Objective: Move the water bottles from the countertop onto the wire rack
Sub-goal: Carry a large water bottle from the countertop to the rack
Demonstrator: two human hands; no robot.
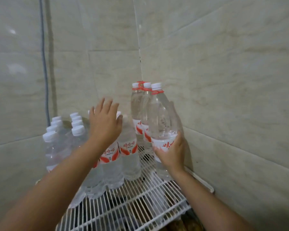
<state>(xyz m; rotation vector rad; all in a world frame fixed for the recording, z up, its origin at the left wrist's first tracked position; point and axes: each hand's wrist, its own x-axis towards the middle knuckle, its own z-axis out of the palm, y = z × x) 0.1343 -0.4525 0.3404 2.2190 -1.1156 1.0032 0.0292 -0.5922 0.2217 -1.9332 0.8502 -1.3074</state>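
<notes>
A person's right hand (171, 153) wraps its fingers round the label band of a tall, clear water bottle (163, 124), holding it upright at the right side of a white wire rack (140, 202) set in the corner of a pale tiled wall (232, 80). The bottle is see-through plastic filled with water, with a white cap, a red ring at the neck and a white label bearing red characters. Just behind it stand two more tall bottles (138, 110) of the same make, close against the corner. The left hand (104, 124), fingers spread and holding nothing, hovers over the caps of a cluster of shorter bottles (122, 152) with red-and-white labels that crowd the rack's left side. Whether the gripped bottle's base touches the wires cannot be told. A grey cable (43, 64) runs down the wall at left.
</notes>
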